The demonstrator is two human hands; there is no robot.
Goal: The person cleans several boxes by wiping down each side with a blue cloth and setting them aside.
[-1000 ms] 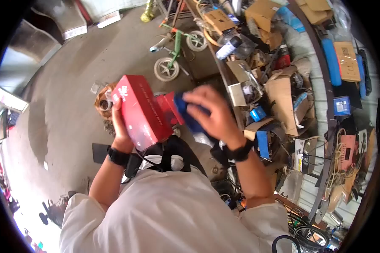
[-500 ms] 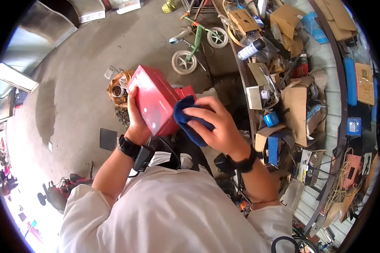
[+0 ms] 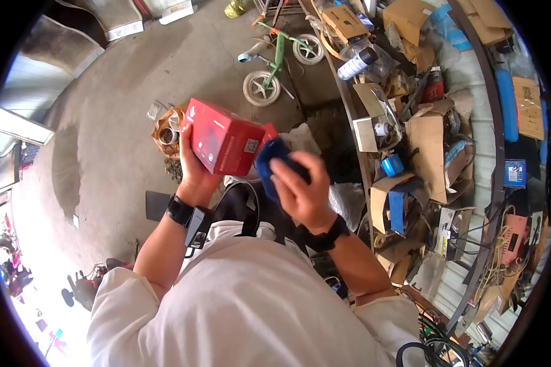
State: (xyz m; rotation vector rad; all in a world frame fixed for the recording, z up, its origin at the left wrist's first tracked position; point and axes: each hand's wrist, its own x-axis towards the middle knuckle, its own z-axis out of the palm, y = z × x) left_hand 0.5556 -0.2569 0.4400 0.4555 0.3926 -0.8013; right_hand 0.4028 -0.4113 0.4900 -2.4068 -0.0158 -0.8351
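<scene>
Nearest, below the white shirt (image 3: pixel 245 293) in the view's upward run, the left hand (image 3: pixel 197 177) is closed partway around the red box (image 3: pixel 221 144), its fingers along one side, bearing the box tilted above the floor in front of the body. The right hand (image 3: pixel 307 194) is half curled, thumb and fingers pinching a bunched dark blue cloth (image 3: pixel 267 164). The cloth is just beside the end of the box that carries a square printed code (image 3: pixel 251 145); whether it touches the cardboard cannot be told. As for how far things are along, the box is up off any surface and firmly held, and the cloth is gathered in the fingers. The visible faces look whole and shut, with no obvious dirt, but nothing shows which of them the cloth has covered, so what is left on them, or on the hidden underside, cannot be judged. A small red piece (image 3: pixel 270 130) shows behind the box, either a flap or something separate. Beyond, on the concrete floor (image 3: pixel 113 116), lie a dark flat square (image 3: pixel 157 205) and an open brown bag (image 3: pixel 163 136). To the right stand cluttered cartons (image 3: pixel 425 144) and a spray can (image 3: pixel 356 63); farther off is a small green bike (image 3: pixel 279 54).
</scene>
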